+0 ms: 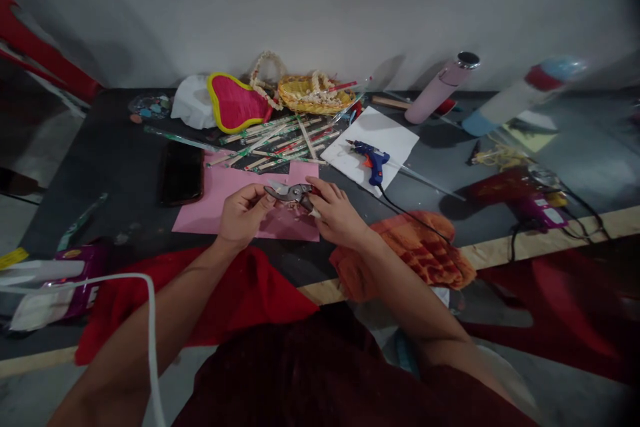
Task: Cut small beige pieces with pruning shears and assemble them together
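Note:
My right hand [336, 210] is wrapped round the handles of a pair of pruning shears [291, 192], whose blades point left. Close to the blade tips, my left hand [243, 213] is closed in a pinch; what lies between its fingers is too small to make out. Both hands are over a pink sheet of paper [213, 213], with small pale bits scattered on it under the shears. Beyond the sheet lies a loose pile of paper-wrapped chopsticks [280, 140].
A blue glue gun [373, 160] rests on white paper [390, 130], its cord running right. A phone [183, 173] lies left. Behind are a pink-and-yellow heart-like piece [237, 103] and a yellow basket [305, 103]. Bottles [440, 87], an orange cloth [415, 250] and red cloth [260, 300] are around.

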Action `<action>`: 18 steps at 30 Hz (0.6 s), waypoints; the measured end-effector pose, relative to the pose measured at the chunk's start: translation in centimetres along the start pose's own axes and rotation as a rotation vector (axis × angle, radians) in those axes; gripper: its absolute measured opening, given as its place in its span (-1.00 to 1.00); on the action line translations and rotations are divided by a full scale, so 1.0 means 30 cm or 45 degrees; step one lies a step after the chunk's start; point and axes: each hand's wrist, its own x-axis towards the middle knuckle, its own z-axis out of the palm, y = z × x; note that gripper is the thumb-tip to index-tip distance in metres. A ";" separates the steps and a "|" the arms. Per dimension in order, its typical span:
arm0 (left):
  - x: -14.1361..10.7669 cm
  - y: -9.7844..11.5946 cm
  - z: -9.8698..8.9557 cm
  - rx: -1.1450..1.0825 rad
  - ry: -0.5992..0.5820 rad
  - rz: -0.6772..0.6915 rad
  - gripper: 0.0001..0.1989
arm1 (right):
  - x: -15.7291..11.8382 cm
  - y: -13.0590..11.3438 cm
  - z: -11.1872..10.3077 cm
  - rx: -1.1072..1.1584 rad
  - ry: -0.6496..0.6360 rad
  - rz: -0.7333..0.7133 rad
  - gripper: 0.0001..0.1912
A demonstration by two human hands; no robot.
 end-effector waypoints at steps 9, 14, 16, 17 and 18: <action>-0.004 0.009 -0.004 0.022 -0.029 0.015 -0.80 | 0.003 0.018 0.044 0.204 0.189 0.000 -0.46; -0.012 0.013 0.000 0.064 -0.030 0.029 -0.80 | 0.010 0.002 0.040 0.119 0.072 0.081 -0.29; -0.015 0.015 0.001 0.078 -0.034 0.029 -0.80 | 0.009 -0.010 0.031 0.093 0.036 0.122 -0.33; -0.017 0.016 0.001 0.085 -0.038 0.028 -0.80 | 0.008 -0.016 0.027 0.086 0.028 0.139 -0.34; -0.018 0.018 0.001 0.091 -0.038 0.026 -0.80 | 0.007 -0.021 0.024 0.080 0.022 0.149 -0.35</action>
